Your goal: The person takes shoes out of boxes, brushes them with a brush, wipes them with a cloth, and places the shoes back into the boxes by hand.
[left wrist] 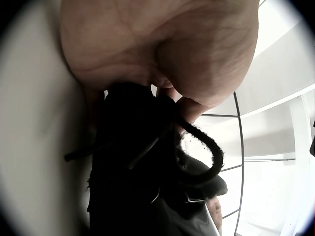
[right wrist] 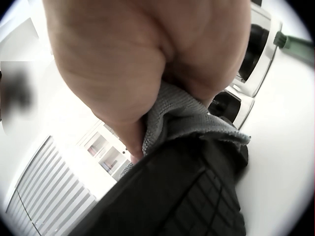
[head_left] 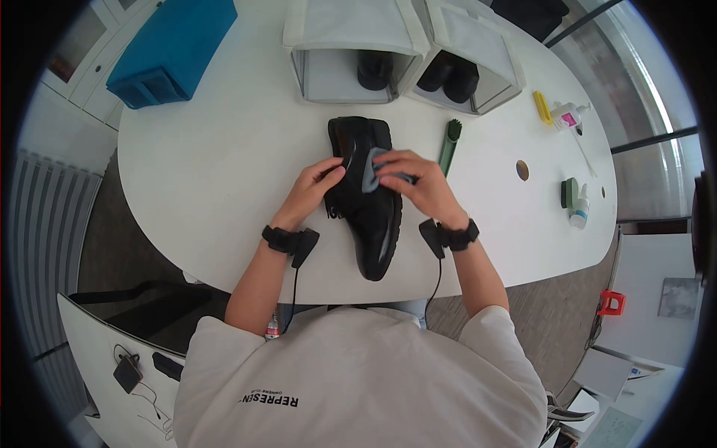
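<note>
A black leather lace-up shoe (head_left: 376,235) lies on its side on the white table, toe toward the person and treaded sole facing right. My left hand (head_left: 308,190) grips it by the ankle opening, with the thumb on the upper. A loop of black lace (left wrist: 215,155) hangs beside that hand in the left wrist view. In my right hand (head_left: 424,188) is a bunched grey-blue cloth (head_left: 370,176), pinched between thumb and fingers and held against the shoe's side near the heel. The right wrist view shows the cloth's textured weave (right wrist: 179,113) over the shoe's edge.
Two white open-fronted boxes (head_left: 351,26) with black shoes inside stand behind the shoe. A green brush (head_left: 449,145) lies to the right. Farther right are a yellow brush (head_left: 542,108), a pump bottle (head_left: 569,116), a green block brush (head_left: 570,193) and a small bottle (head_left: 580,207). A blue case (head_left: 175,48) is back left.
</note>
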{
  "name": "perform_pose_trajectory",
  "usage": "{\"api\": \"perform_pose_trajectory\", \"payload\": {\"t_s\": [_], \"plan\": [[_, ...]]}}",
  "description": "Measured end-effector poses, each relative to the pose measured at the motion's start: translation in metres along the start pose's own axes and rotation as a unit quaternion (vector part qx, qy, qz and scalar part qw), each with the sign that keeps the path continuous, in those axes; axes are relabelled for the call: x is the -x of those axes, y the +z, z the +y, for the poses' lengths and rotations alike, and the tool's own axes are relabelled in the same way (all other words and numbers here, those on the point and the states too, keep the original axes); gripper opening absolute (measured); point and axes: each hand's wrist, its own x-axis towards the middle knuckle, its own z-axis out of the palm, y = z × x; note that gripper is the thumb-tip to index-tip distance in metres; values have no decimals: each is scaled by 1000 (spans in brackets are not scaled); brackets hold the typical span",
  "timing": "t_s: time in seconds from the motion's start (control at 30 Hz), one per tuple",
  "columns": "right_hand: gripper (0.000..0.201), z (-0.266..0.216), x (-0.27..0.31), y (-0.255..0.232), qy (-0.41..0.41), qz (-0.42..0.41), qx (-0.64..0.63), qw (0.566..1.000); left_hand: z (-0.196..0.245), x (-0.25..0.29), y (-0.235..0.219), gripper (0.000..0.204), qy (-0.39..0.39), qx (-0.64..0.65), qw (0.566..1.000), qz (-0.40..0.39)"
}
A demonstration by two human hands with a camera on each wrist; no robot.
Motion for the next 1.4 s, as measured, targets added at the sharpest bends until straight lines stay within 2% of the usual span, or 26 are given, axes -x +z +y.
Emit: {"api": "perform_pose_trajectory", "payload": {"t_s": [0.1,0.13,0.27,0.4,0.47,0.5,0.6,0.73,0.9,1.0,1.07,1.13,1.17,1.3,1.37,1.4], "plan": [[14,23,-27,-2,17,39,-14,999,-4,-1,-1,36,6,-7,1000,-8],[15,31,-35,0,-3,71,30,997,-6,-2,-2,40,14,-20,1000,-4],[17,50,-60,-4,-4,78,60,995,-13,-4,-4,49,39,-67,997,1],[18,66,-86,-11,25,52,64,996,-12,-4,-2,51,46,-73,996,-2],[21,70,-99,-13,104,4,29,994,-13,-4,-2,50,55,-71,996,-3],[21,71,-103,-12,102,6,29,994,-13,-4,-2,50,57,-72,996,-3],[22,65,-116,-6,87,-25,52,995,-3,-1,0,47,53,-76,996,-7],[19,47,-116,5,15,-68,22,997,2,0,-3,43,23,-70,997,-33],[14,7,-82,9,-39,-87,24,995,-4,-1,-5,39,26,-30,999,-31],[13,-6,-55,6,-60,-123,11,990,-10,-2,-8,36,23,-38,997,-57],[14,-19,-37,6,-59,-148,14,987,-11,-3,-4,35,94,-23,995,-34],[14,-26,-24,4,-92,-184,32,978,-6,1,-3,32,70,-30,997,-34],[14,-30,-19,3,-90,-182,35,979,-1,4,-2,29,45,-39,998,-33],[15,-44,-5,2,-91,-160,28,983,14,14,2,25,68,-22,994,-83],[16,-41,-7,5,-173,-57,102,978,11,15,3,24,108,-14,991,-82],[14,-38,-11,3,-210,-37,134,968,10,16,1,24,110,-15,990,-84]]}}
